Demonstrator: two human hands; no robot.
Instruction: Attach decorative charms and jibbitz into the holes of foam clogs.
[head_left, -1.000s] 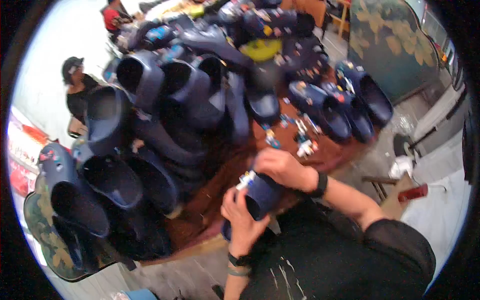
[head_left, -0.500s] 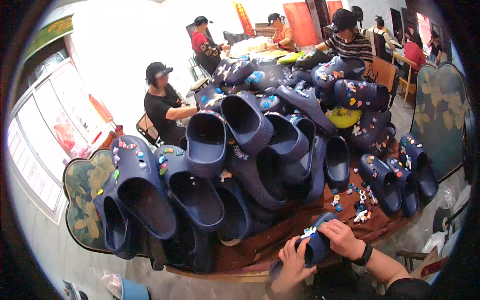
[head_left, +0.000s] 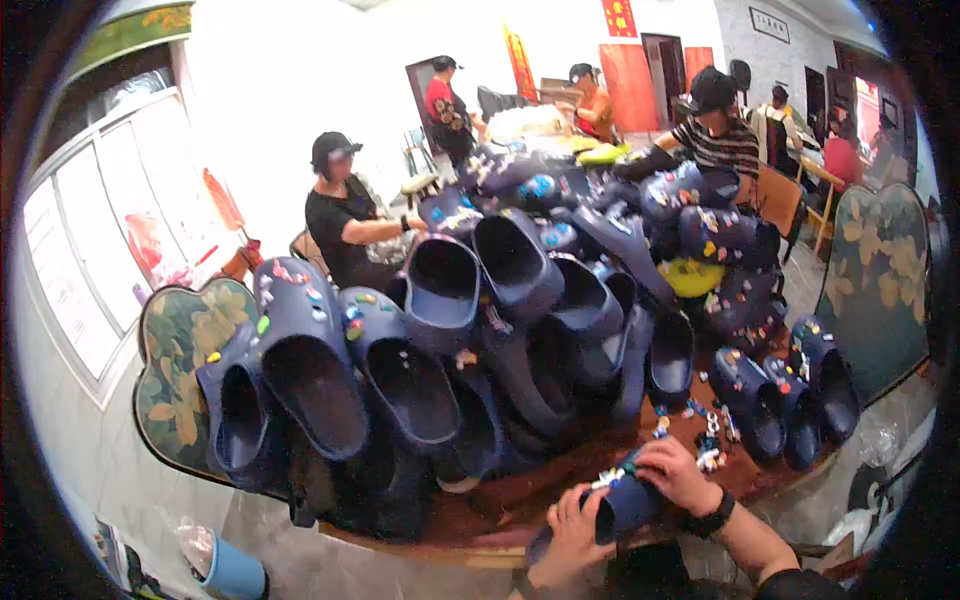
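Observation:
A dark blue clog (head_left: pixel 632 506) with small colourful charms on its upper lies between my hands at the table's near edge. My left hand (head_left: pixel 572 530) grips it by the side of its foot opening, fingers over the upper. At the toe end, my right hand (head_left: pixel 682 474), with a black band on the wrist, has its fingers pinched on the clog's top beside the charms; whether a charm is between the fingertips is hidden. Loose shoe charms (head_left: pixel 712 440) lie in a small heap just beyond my right hand.
A big pile of dark blue clogs (head_left: pixel 440 290) covers the left and middle of the brown-topped table (head_left: pixel 480 522). Several charmed clogs (head_left: pixel 752 400) stand at the right. A blue bin (head_left: pixel 234 566) is on the floor at left. A person in black (head_left: pixel 345 215) and others work beyond the pile.
The view has tilted and shifted, so the scene sits differently in the picture. My hands stay on the same clog, the right one still at its toe end.

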